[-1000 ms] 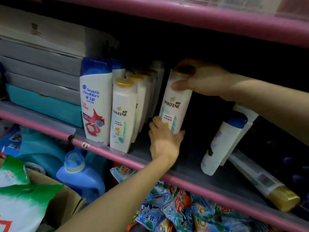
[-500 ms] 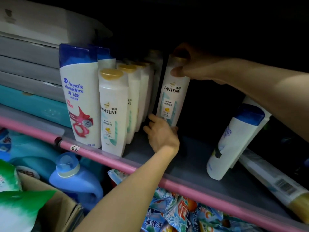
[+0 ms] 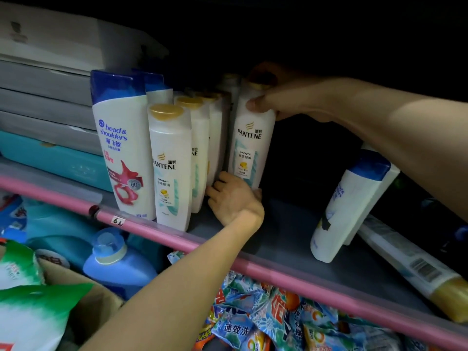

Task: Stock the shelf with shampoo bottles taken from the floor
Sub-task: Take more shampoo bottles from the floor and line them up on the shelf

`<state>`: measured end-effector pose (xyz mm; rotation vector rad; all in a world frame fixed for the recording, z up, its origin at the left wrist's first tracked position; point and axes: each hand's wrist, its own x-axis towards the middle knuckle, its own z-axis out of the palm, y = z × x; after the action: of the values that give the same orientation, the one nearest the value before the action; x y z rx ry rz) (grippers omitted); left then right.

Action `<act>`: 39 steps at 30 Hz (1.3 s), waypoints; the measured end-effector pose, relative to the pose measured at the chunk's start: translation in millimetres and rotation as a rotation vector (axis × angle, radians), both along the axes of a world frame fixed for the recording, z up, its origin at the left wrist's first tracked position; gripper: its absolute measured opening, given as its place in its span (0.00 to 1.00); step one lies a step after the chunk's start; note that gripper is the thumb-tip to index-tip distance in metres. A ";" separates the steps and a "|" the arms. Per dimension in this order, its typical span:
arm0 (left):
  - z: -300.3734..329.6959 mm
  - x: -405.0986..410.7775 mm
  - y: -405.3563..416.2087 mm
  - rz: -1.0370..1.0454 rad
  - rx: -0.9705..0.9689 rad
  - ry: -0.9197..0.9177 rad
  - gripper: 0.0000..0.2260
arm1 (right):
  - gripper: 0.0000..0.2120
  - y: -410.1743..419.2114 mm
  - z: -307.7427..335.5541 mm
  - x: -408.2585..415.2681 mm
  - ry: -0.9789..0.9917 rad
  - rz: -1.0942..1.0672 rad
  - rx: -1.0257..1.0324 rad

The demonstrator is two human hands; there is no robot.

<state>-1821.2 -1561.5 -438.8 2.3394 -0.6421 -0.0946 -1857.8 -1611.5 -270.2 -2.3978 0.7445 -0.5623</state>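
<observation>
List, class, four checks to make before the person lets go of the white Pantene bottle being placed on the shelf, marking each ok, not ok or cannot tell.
1. Right hand grips the top of the white gold-capped Pantene bottle: ok.
2. Left hand steadies its base: ok.
3. Bottle's base flat on the grey shelf: cannot tell, hidden by the left hand.
4. Bottle upright: not ok, slightly tilted.
5. Label faces forward: ok.
</observation>
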 end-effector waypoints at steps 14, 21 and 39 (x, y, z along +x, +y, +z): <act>0.0 -3.0 4.5 -0.004 0.012 -0.029 0.30 | 0.26 3.0 -1.9 -0.7 -0.038 -0.003 -0.029; 3.6 -2.5 10.5 -0.044 0.009 0.015 0.30 | 0.26 3.5 -4.5 0.0 -0.014 -0.029 -0.123; 45.0 -57.1 162.1 -0.453 -0.351 0.399 0.04 | 0.18 146.3 -48.9 -75.3 -0.255 -0.138 -0.278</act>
<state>-1878.2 -1399.5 -393.8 1.7380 -0.8884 -0.5876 -1933.1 -1465.3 -319.1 -2.4673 0.7636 -1.0686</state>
